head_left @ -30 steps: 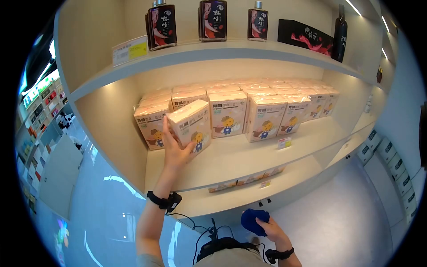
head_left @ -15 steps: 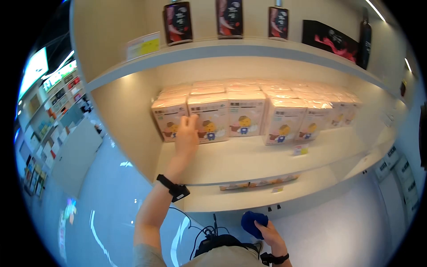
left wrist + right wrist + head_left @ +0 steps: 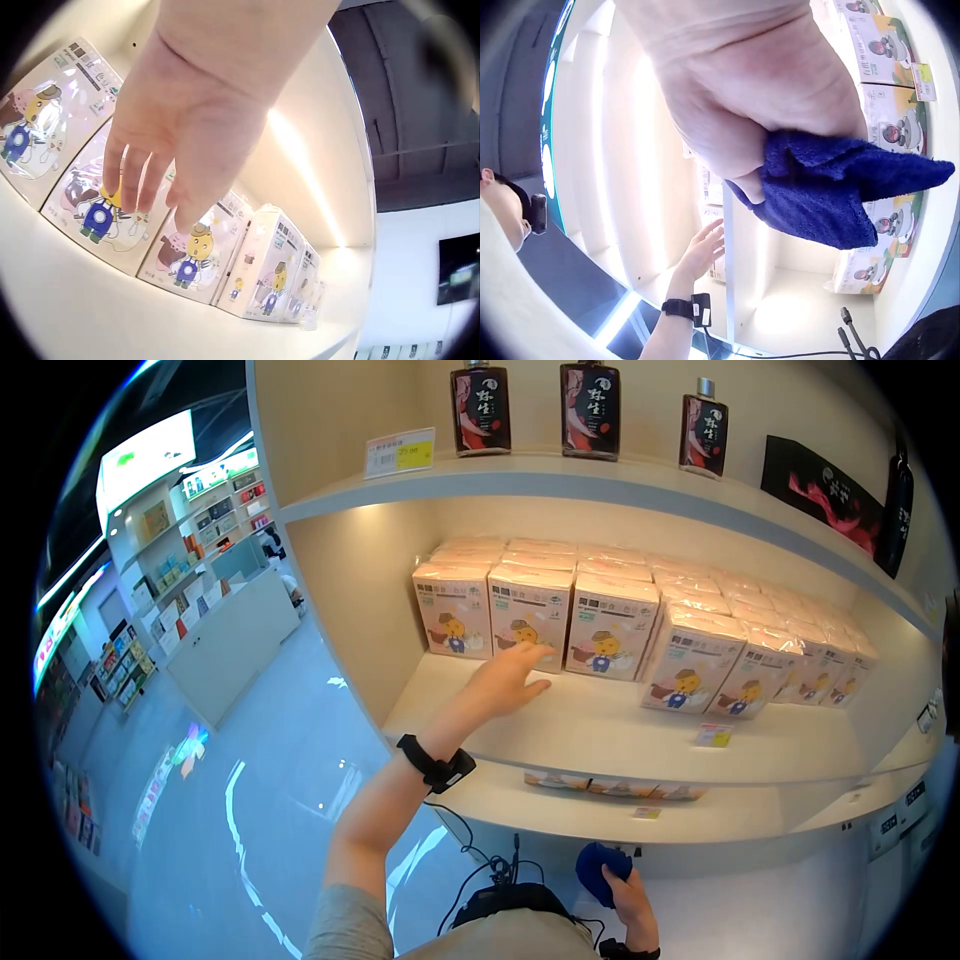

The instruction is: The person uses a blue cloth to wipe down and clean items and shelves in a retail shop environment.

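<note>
My left hand (image 3: 505,682) reaches over the middle shelf, its fingers loosely extended with nothing gripped. The fingertips overlap the lower front of a pale pink carton (image 3: 530,598), the second from the left, printed with a yellow cartoon figure. In the left wrist view the fingers hang before that upright carton (image 3: 94,206). To its right stands another carton (image 3: 612,622), and the leftmost carton (image 3: 450,605) is on its other side. Low in front of the body, my right hand (image 3: 632,902) grips a bunched dark blue cloth (image 3: 598,870); a corner sticks out in the right wrist view.
Bottles (image 3: 590,410) and a price card (image 3: 400,453) line the shelf above. More cartons (image 3: 690,660) stand to the right, some further forward, near a small price tag (image 3: 713,736). A lower shelf (image 3: 560,815) holds more boxes. Cables (image 3: 492,865) hang at the waist.
The carton tilted in my left hand now stands upright in the row, and the hand has let go and drawn lower. The head view has turned left. My right hand keeps the cloth.
</note>
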The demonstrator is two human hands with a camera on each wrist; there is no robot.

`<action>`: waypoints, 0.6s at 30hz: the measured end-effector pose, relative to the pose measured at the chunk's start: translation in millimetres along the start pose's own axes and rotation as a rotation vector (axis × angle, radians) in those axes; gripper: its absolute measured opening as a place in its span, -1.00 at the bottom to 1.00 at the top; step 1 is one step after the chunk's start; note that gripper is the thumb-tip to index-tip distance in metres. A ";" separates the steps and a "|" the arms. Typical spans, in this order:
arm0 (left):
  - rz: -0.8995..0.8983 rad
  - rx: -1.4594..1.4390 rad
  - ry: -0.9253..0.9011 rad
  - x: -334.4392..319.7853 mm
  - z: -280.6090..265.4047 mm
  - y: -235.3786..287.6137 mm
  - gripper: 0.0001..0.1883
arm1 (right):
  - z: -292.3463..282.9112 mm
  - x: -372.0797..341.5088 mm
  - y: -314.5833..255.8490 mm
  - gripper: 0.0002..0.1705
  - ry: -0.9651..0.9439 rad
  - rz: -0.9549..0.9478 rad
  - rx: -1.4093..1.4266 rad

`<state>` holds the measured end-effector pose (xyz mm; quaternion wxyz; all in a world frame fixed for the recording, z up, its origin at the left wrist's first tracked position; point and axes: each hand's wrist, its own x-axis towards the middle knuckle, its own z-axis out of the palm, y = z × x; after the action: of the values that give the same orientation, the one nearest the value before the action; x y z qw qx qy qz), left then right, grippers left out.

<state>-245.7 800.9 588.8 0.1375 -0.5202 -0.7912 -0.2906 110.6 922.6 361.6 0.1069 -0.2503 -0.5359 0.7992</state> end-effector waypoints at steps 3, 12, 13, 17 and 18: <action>-0.032 -0.033 -0.149 8.3 5.4 25.2 -0.50 | -14.7 -1.8 -14.3 -0.61 -0.021 -0.016 -0.075; 0.169 0.244 0.333 70.3 18.7 84.6 -0.37 | -67.2 -19.4 -29.8 -0.59 -0.059 0.033 -0.057; 0.206 0.299 0.380 78.4 21.3 89.0 -0.31 | -74.2 -21.4 -29.4 -0.59 -0.053 0.027 -0.055; 0.187 0.487 0.366 103.9 43.9 71.2 -0.14 | -97.7 -29.5 -27.5 -0.57 -0.046 0.013 -0.060; 0.196 0.480 0.365 105.1 46.5 69.6 -0.14 | -103.4 -31.8 -27.6 -0.57 -0.070 0.000 -0.014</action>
<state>-223.1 927.2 628.7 0.4233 -0.4860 -0.7455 -0.1697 188.2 1002.8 364.7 0.0863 -0.2227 -0.5448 0.8039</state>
